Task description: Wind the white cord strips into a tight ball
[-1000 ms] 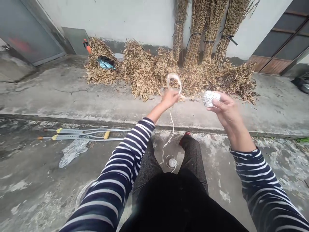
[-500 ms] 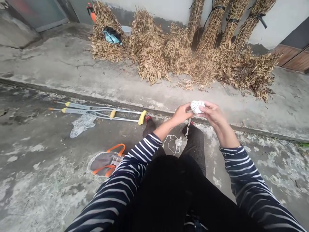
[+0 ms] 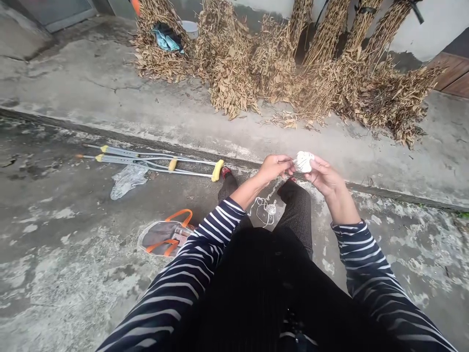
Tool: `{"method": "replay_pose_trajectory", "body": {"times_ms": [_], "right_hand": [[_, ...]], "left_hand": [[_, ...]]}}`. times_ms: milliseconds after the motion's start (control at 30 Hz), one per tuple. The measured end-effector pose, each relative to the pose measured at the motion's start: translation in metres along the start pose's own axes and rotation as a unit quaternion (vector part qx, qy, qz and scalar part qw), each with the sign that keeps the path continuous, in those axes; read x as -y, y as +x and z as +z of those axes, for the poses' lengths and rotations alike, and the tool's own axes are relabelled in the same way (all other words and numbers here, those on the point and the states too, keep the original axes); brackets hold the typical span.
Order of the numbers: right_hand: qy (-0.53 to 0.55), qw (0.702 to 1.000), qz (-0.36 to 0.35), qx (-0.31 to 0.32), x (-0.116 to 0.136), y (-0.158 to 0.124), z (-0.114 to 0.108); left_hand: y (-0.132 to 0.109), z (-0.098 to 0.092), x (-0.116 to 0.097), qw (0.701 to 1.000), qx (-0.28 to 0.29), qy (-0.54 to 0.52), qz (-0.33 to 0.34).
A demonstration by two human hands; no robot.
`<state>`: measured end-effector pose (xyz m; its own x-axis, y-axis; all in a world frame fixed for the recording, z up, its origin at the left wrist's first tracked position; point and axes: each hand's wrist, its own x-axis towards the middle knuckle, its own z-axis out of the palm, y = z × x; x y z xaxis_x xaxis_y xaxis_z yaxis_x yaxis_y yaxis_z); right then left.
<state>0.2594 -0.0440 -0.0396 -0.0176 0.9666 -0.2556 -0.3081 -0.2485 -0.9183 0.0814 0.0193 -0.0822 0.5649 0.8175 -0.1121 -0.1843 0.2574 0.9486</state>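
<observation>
A white ball of wound cord [image 3: 303,162] is held up in front of my legs. My right hand [image 3: 325,177] grips the ball from the right, thumb on its near side. My left hand [image 3: 275,167] is pinched at the ball's left side, with the white strand [image 3: 271,193] running down from it. That strand leads to a loose tangle of cord [image 3: 269,209] between my feet. Part of the strand is hidden behind my left fingers.
Two crutches [image 3: 161,164] lie on the concrete to the left beside a clear plastic bag [image 3: 128,181]. A grey bag with orange handles [image 3: 156,235] is by my left elbow. A low step edge [image 3: 242,164] crosses ahead; dried plant bundles [image 3: 234,63] lean along the wall.
The ball and right hand have shifted slightly right. My left fingers have drawn back from the ball into a pinch, and the hanging strand now slants down to the left.
</observation>
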Motion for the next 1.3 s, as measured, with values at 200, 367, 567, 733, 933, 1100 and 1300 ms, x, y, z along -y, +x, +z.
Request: {"method": "replay_pose_trajectory", "body": {"times_ms": [200, 367, 567, 733, 933, 1100, 1300], "right_hand": [[0.016, 1.0, -0.021, -0.003, -0.015, 0.0, -0.01], [-0.007, 0.999, -0.037, -0.029, -0.016, 0.003, -0.014], [-0.058, 0.993, -0.074, -0.068, -0.007, 0.003, -0.009], [-0.053, 0.995, -0.068, -0.045, 0.0, -0.007, 0.005], [-0.068, 0.994, -0.079, -0.03, 0.014, -0.013, 0.016], [-0.109, 0.986, -0.122, -0.042, 0.029, -0.012, 0.004], [-0.085, 0.987, -0.13, -0.04, 0.032, -0.011, 0.001]], "left_hand": [[-0.014, -0.003, -0.011, 0.998, 0.048, -0.005, -0.047], [-0.018, -0.009, 0.002, 0.994, 0.092, 0.027, -0.053], [-0.028, -0.023, 0.032, 0.997, 0.055, -0.019, -0.056], [-0.016, -0.035, 0.046, 0.997, -0.007, 0.059, -0.053], [0.009, -0.041, 0.056, 0.996, -0.047, 0.052, -0.059], [0.001, -0.052, 0.068, 0.996, -0.006, -0.007, -0.091], [-0.007, -0.073, 0.069, 0.967, -0.118, 0.174, -0.146]]}}
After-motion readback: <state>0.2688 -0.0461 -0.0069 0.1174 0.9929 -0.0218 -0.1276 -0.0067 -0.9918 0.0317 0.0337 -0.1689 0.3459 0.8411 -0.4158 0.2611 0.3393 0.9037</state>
